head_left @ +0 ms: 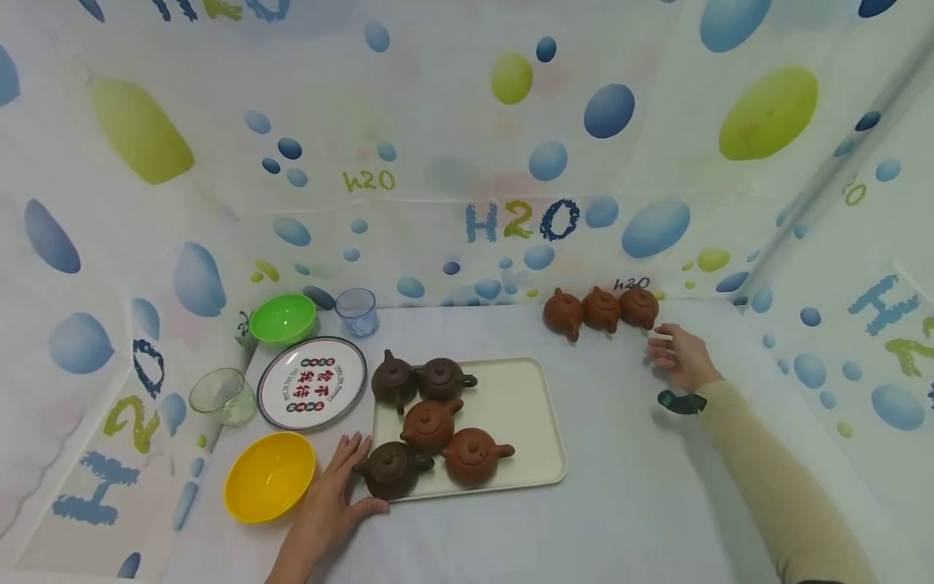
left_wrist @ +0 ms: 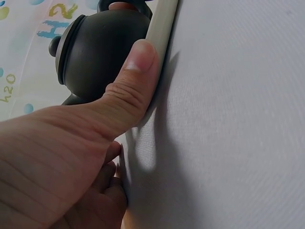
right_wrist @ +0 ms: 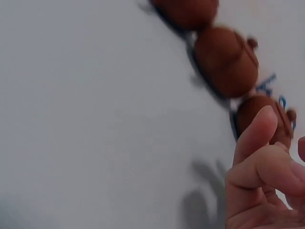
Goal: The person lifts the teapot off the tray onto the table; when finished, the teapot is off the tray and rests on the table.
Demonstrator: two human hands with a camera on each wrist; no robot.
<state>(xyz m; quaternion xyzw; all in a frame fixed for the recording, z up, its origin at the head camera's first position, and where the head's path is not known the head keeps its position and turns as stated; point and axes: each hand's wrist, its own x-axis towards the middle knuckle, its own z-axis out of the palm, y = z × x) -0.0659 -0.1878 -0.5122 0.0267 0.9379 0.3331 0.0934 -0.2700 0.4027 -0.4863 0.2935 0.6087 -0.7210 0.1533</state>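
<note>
The right hand holds nothing, its fingers loosely bent and spread, and just beyond them, slightly to their left, stands the end pot of a row; two more brown pots sit farther left of those fingers on the counter. Whether a fingertip touches the end pot I cannot tell. The left hand grips nothing either: its fingers lie along the left side of the tray, thumb against the near edge, with five pots on the tray to their right. The step looks like reaching for a pot while steadying the tray; the next move probably calls for closing the right fingers round the end pot, clear of its neighbour.
</note>
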